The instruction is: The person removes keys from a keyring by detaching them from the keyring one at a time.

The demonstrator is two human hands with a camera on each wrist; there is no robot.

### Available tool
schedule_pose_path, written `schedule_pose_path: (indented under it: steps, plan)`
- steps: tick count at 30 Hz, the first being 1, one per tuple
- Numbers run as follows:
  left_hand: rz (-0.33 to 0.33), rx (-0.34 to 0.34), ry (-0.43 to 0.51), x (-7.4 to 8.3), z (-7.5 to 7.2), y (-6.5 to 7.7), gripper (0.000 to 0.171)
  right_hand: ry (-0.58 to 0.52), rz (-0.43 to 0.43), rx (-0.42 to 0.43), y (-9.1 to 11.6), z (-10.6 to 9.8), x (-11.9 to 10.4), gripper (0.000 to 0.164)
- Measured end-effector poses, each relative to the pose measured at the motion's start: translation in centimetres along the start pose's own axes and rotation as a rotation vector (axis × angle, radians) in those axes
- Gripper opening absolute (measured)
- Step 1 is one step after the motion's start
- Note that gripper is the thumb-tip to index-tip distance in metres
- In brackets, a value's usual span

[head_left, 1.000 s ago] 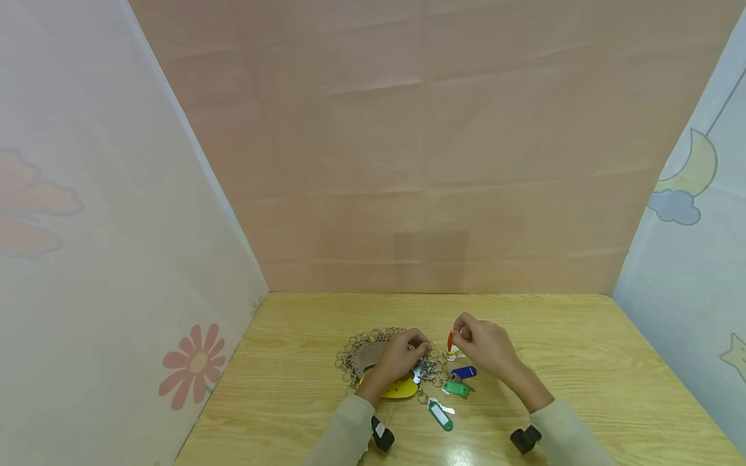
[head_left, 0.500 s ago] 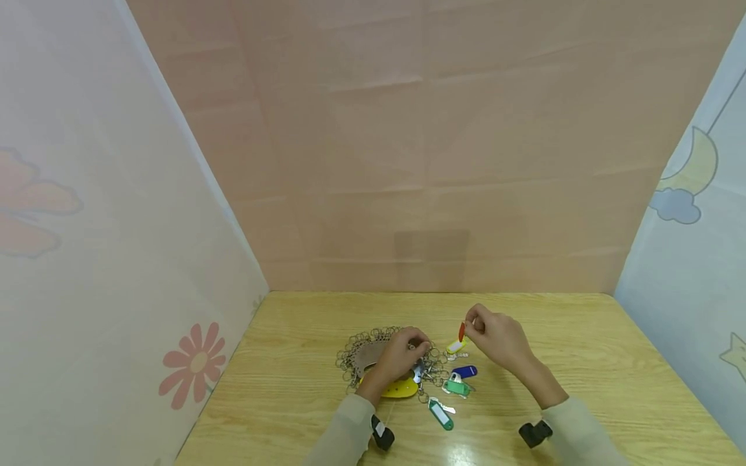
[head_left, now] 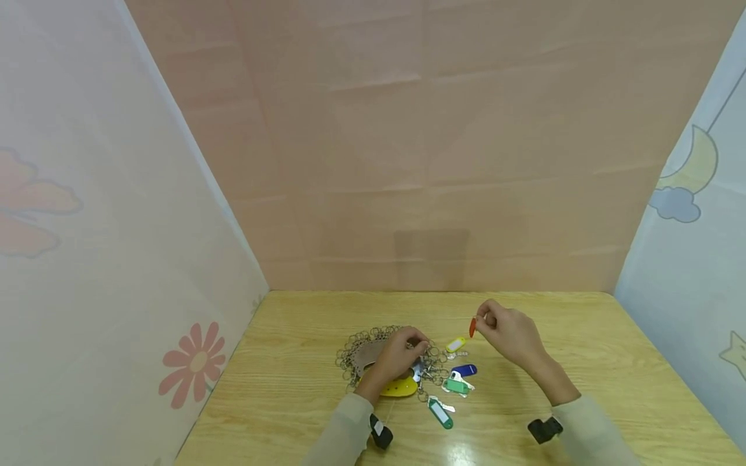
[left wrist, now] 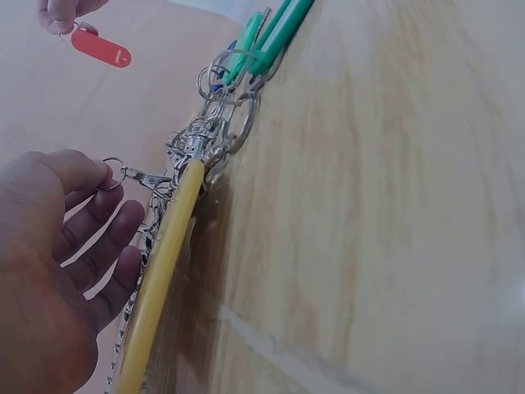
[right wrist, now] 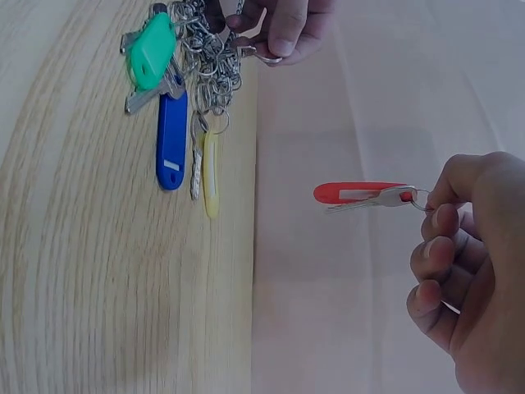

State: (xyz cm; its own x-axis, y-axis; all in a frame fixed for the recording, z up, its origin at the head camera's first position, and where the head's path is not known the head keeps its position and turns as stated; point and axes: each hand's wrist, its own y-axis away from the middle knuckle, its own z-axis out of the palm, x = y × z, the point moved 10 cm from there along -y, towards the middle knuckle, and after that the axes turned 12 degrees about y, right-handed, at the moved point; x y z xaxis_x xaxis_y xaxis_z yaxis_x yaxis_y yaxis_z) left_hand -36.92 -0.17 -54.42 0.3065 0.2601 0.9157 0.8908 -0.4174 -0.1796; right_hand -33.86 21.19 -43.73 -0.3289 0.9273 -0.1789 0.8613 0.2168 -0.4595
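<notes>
My left hand (head_left: 401,353) is over a cluster of metal key rings and clasps (head_left: 367,353) around a yellow oval plate (head_left: 399,388). In the left wrist view its thumb and forefinger pinch a split ring (left wrist: 125,171) joined to a swivel clasp (left wrist: 150,180). Off to the right, my right hand (head_left: 514,333) is raised above the table. It pinches the small ring of a red key tag (right wrist: 332,193), and a silver key (right wrist: 392,197) hangs beside the tag. The red tag is apart from the cluster.
At the cluster's right side lie a yellow key tag (head_left: 456,345), a blue tag (head_left: 464,370) and two green tags, one at the front (head_left: 440,413), with keys. The wooden table (head_left: 280,421) meets a draped back wall (head_left: 350,194) and printed side walls.
My right hand has moved right and slightly up with the red key tag, away from the yellow tag. The left hand has stayed almost still on the ring.
</notes>
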Motion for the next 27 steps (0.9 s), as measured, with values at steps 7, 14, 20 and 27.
schedule_pose_path:
  steps: [7, 14, 20, 27]
  plan:
    - [-0.004, 0.011, -0.02, 0.1, -0.2, 0.0, 0.014, 0.005, -0.001, 0.03, 0.1, -0.9, 0.9, 0.003]
    - [0.002, 0.004, -0.019, -0.2, -0.2, -0.2, 0.015, 0.027, 0.032, 0.034, 0.3, -1.2, 2.8, 0.004]
    - [0.004, 0.011, -0.03, -0.4, -0.4, -0.1, 0.015, 0.037, 0.054, 0.035, 0.6, -1.5, 4.3, 0.004]
    - [-0.008, 0.019, -0.06, -1.0, -0.5, -0.1, 0.016, 0.031, 0.09, 0.014, 1.2, -1.9, 6.0, 0.009]
